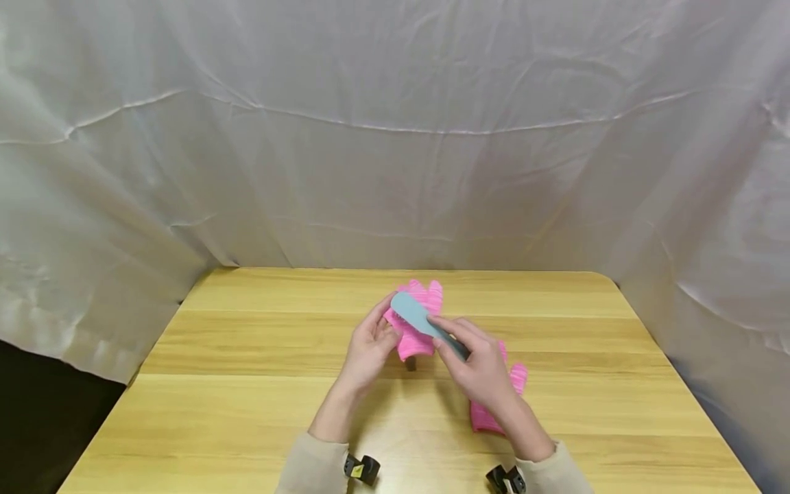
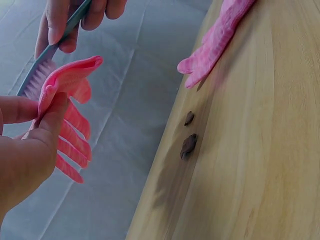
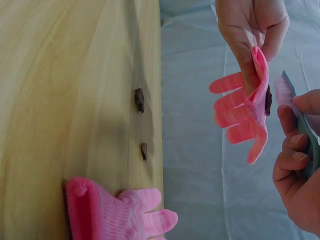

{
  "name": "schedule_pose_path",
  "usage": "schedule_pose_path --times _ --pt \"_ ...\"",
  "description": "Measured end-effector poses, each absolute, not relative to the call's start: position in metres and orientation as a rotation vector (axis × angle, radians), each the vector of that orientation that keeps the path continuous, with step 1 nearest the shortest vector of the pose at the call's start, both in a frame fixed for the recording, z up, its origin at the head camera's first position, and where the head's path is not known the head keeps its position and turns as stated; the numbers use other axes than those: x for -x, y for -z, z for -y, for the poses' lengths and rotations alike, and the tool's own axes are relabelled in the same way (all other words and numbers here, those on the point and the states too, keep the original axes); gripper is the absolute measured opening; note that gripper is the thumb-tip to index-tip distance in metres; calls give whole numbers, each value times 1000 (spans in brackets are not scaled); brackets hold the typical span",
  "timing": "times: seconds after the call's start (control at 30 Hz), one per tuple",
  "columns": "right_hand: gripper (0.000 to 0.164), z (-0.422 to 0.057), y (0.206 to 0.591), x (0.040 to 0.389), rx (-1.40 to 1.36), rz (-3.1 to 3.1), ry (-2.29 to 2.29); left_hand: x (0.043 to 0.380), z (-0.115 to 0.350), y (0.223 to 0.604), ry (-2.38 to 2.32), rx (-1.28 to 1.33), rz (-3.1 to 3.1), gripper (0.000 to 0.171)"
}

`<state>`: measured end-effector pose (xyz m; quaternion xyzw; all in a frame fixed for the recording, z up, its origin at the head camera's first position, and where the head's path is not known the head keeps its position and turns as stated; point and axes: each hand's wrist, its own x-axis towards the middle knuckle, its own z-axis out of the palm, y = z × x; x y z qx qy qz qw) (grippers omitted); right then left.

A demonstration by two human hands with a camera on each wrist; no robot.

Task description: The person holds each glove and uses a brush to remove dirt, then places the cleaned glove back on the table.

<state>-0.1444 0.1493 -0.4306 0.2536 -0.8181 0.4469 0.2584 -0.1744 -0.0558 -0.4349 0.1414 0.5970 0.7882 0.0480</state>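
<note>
My left hand (image 1: 364,353) pinches a pink knit glove (image 1: 412,344) near its cuff, holding it up off the table with its fingers hanging free. In my right hand (image 1: 483,363) is the handle of a blue-grey brush (image 1: 410,312), its pale bristles turned toward the glove. The left wrist view shows the bristles (image 2: 40,80) right beside the glove's outer face. A dark brown lump (image 3: 268,101) clings to that face in the right wrist view. A second pink glove (image 1: 484,417) lies on the table, partly hidden under my right forearm.
Two small dark brown lumps, a larger one (image 2: 188,145) and a smaller one (image 2: 189,118), lie on the wooden table (image 1: 247,412) below the held glove. Pale grey cloth (image 1: 395,185) hangs behind the table and along both sides.
</note>
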Motion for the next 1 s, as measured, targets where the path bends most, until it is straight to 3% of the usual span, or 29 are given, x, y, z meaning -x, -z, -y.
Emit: schedule_pose_path --times 1.0 --pt "40 -155 442 153 -666 2248 -1079 179 63 435 -2451 -398 -1803 71"
